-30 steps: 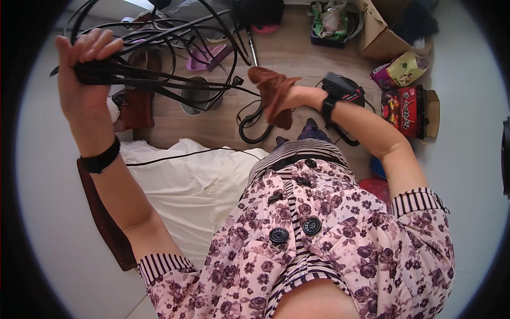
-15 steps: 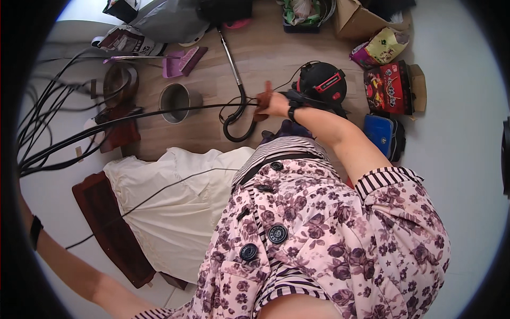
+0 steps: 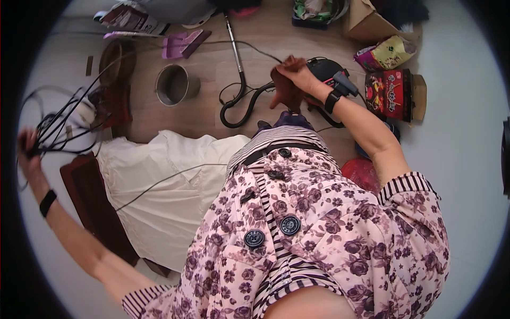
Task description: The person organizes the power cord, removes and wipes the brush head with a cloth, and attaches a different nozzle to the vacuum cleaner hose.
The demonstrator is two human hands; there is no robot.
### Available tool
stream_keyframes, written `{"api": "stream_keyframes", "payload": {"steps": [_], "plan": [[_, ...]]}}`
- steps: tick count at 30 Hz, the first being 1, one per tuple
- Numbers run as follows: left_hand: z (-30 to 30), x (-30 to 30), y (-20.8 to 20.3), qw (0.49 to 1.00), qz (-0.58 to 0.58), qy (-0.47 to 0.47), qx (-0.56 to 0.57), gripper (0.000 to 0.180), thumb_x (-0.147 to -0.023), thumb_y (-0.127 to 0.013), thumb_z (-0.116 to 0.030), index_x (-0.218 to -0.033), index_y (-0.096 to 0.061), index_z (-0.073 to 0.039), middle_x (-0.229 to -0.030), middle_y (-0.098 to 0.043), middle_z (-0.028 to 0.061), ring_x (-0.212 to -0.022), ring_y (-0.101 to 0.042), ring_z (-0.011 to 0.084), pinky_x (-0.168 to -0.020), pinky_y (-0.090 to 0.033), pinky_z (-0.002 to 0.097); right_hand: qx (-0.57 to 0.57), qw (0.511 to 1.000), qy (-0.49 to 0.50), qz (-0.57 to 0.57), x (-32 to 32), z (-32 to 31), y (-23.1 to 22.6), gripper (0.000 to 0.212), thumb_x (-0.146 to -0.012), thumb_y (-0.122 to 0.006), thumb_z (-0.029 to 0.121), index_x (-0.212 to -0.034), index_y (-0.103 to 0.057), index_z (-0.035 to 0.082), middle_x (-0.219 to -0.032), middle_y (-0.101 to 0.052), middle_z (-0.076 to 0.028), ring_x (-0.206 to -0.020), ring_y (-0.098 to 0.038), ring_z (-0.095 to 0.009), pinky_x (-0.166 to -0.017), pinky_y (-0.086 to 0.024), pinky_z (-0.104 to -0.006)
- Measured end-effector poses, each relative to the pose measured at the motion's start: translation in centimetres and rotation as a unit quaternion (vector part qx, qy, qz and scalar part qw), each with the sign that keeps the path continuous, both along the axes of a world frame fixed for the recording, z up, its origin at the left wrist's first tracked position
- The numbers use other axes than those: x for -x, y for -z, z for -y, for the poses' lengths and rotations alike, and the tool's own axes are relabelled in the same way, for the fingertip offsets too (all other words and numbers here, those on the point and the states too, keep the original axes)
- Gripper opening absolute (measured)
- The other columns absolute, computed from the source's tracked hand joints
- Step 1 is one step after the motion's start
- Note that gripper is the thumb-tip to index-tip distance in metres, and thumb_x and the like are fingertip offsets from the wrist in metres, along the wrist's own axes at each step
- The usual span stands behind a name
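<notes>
Head view showed the left hand [image 3: 29, 151] clenched around bundled black cables [image 3: 64, 125], right hand [image 3: 297, 74] gripping brown cloth [image 3: 284, 93]; sorting seemed unfinished.

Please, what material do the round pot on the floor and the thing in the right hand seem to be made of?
The round pot looks like bare metal, perhaps steel or aluminium: grey, with a dull sheen on its wall and rim. The item that the right hand grips looks like brown leather or suede: it hangs soft and creased, matte, without shine. The left hand holds black cables, probably rubber or plastic coated.
</notes>
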State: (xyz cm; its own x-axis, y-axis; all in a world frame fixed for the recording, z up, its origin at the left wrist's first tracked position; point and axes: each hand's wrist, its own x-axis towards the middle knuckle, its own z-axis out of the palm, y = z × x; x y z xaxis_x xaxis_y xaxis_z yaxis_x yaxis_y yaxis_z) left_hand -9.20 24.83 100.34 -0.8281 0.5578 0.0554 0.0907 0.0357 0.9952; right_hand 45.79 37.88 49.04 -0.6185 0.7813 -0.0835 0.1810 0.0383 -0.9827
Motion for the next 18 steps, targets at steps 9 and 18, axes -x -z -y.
{"api": "stream_keyframes", "payload": {"steps": [9,18], "plan": [[-1.4,-19.7,24.8,0.923,0.277,0.259,0.069,0.043,-0.092,-0.050,-0.023,-0.127,-0.041,0.000,-0.129,-0.047,0.0131,-0.059,-0.032,0.0046,-0.059,-0.033,0.0199,0.078,0.969,-0.054,-0.228,7.3,-5.0,-17.3,0.026,-0.079,-0.066,0.025,-0.092,-0.065,0.003,-0.084,-0.063,-0.006,-0.079,-0.057,-0.013,-0.070,-0.047,-0.0268],[-3.7,-30.7,29.1,0.841,0.334,0.421,0.062,0.041,-0.088,-0.057,-0.019,-0.123,-0.046,0.000,-0.112,-0.057,0.0086,-0.066,-0.045,0.0063,-0.057,-0.040,0.0212,0.219,0.856,-0.103,-0.457,11.6,-7.7,-31.2,0.016,-0.084,-0.060,0.013,-0.092,-0.062,0.000,-0.084,-0.064,-0.007,-0.073,-0.061,-0.015,-0.063,-0.050,-0.0272]]}}
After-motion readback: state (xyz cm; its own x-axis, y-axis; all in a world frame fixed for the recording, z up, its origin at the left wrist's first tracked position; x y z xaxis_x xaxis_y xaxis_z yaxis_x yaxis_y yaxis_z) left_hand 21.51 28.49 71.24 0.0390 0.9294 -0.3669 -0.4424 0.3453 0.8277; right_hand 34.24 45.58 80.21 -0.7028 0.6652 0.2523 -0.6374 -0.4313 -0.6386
